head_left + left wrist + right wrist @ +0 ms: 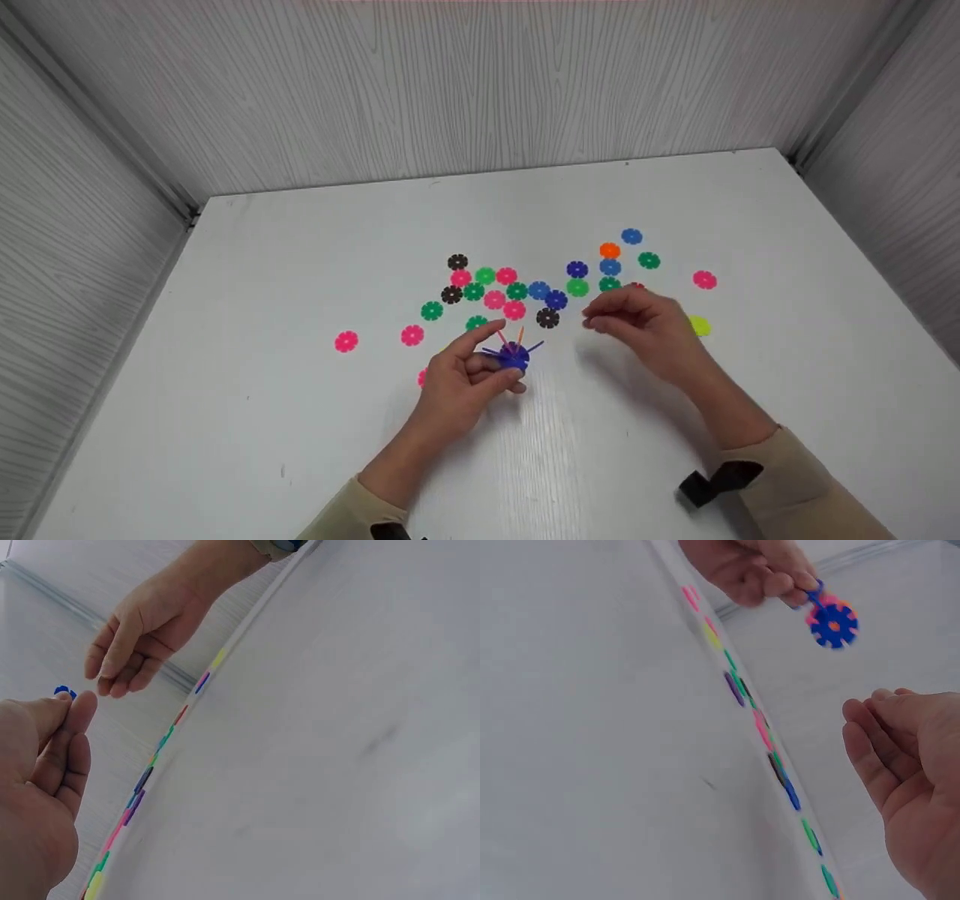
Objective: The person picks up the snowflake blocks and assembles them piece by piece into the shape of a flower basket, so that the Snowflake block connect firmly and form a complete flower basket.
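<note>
My left hand [459, 390] pinches a small cluster of slotted plastic snowflake discs [514, 358] between thumb and fingers, above the table. In the right wrist view, a blue disc [835, 637] faces the camera, with pink and orange discs behind it. Only a blue bit of the cluster [63, 691] shows past the left thumb in the left wrist view. To the right, my right hand [654, 334] hovers apart from the cluster. Its fingers are loosely bent, thumb near the fingertips, and nothing shows between them. A black disc [548, 318] lies on the table near it.
Loose discs in several colours lie flat across the white table [225, 420]. An orange disc [610, 250] is towards the back, a pink disc [346, 341] far left, and a yellow disc [700, 325] partly behind the right wrist. Pale wood-grain panels [480, 90] enclose the back and sides.
</note>
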The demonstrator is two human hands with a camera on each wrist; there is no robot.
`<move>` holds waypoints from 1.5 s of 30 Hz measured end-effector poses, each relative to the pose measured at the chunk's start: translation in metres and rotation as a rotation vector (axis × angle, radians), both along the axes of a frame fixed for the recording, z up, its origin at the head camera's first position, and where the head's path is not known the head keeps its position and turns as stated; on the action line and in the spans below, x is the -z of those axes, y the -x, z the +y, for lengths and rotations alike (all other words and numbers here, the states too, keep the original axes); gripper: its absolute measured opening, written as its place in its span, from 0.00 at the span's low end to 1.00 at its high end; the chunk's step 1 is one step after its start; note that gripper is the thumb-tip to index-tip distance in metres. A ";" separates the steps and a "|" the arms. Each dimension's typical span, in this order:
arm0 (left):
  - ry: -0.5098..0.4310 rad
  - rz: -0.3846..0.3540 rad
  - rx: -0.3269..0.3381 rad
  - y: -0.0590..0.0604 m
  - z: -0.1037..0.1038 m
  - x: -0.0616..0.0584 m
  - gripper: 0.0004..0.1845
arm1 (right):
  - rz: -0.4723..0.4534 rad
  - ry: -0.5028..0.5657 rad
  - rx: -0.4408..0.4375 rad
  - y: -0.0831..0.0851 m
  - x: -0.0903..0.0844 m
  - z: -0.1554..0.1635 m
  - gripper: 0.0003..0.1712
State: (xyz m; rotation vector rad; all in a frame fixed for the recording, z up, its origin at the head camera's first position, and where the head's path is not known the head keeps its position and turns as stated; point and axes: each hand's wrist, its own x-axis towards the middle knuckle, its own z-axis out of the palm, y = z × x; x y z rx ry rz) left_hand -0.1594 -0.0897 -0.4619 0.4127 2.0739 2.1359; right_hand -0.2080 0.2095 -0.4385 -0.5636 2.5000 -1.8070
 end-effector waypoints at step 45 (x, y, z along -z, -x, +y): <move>-0.043 -0.003 -0.071 -0.001 0.005 -0.001 0.35 | 0.201 -0.106 -0.113 -0.025 0.001 -0.052 0.10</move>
